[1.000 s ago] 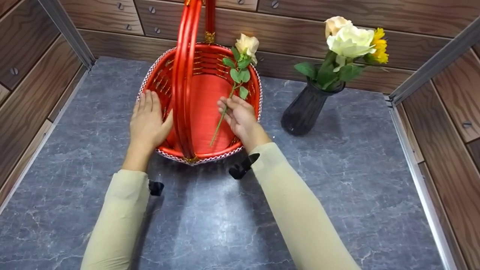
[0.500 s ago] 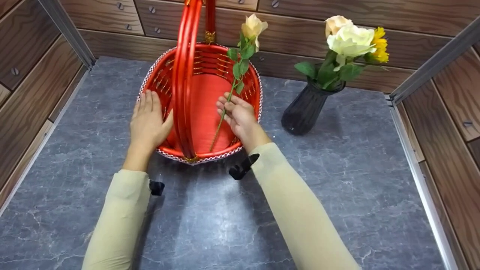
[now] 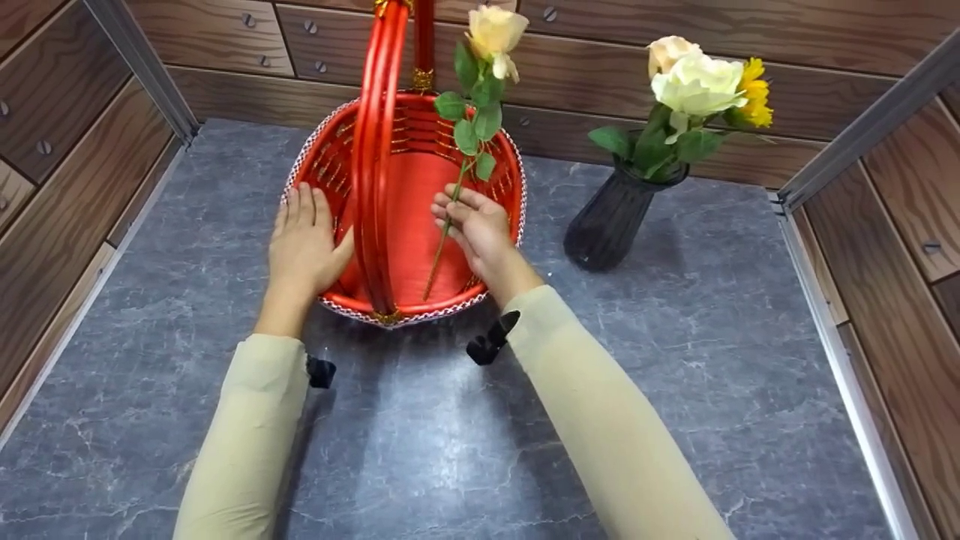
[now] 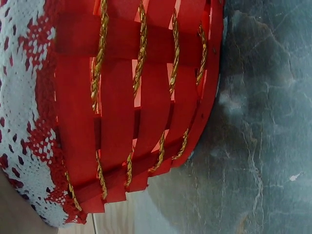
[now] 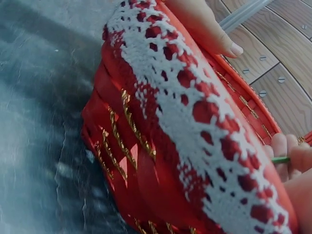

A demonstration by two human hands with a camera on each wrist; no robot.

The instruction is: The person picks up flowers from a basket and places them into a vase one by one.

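Observation:
A red woven basket (image 3: 420,225) with a tall arched handle stands toward the back of the grey surface. Over its right side my right hand (image 3: 480,232) pinches the green stem of a cream rose (image 3: 496,34), which points away from me with the bloom above the basket's back rim. The stem's lower end hangs inside the basket. My left hand (image 3: 307,244) rests on the left rim, its fingers straight and the thumb over the inside. White lace trim (image 5: 195,122) along the rim shows in the right wrist view. Woven red strips (image 4: 117,122) fill the left wrist view.
To the right of the basket, a dark ribbed vase (image 3: 609,221) holds several flowers, among them a large white bloom (image 3: 701,82) and a yellow flower (image 3: 756,91). Wood-patterned walls (image 3: 592,75) enclose the back and both sides.
The rose has risen and turned more upright in my right hand, its bloom shifting toward the back wall. My left hand stays on the rim. The head view has shifted slightly.

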